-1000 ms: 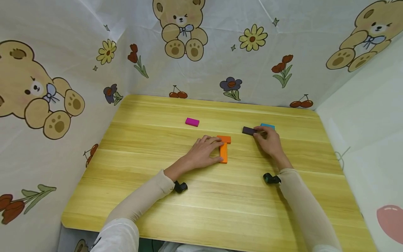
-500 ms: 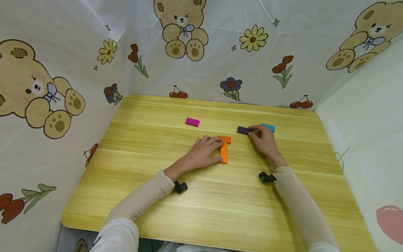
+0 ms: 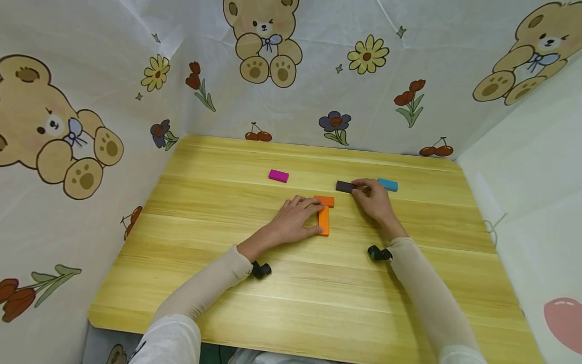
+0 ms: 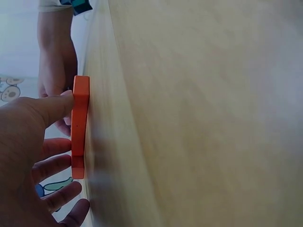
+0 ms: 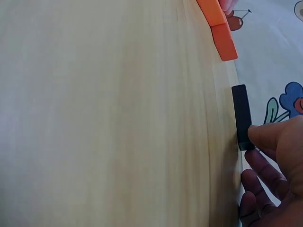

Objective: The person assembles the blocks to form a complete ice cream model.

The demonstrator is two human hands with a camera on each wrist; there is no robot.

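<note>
Two orange blocks lie flat on the table in a T shape. The crosswise orange block [image 3: 325, 201] touches the far end of the lengthwise orange block [image 3: 324, 223]. My left hand [image 3: 292, 221] holds the lengthwise one from its left side, thumb near the close end and fingers near the join. In the left wrist view, thumb and fingertips touch the orange block [image 4: 79, 120]. To the right, my right hand [image 3: 376, 201] pinches the right end of a dark, nearly black block [image 3: 344, 186]. That dark block [image 5: 242, 113] stands apart from the orange pair in the right wrist view.
A magenta block [image 3: 279, 176] lies farther back on the left. Just beyond my right hand is a blue block [image 3: 388, 185]. The wooden table [image 3: 309, 293] meets a bear-patterned cloth [image 3: 309, 101] at its back edge.
My right hand has moved left with the dark block, closer to the orange pair, and more of the blue block shows. The left hand has stayed in place.
</note>
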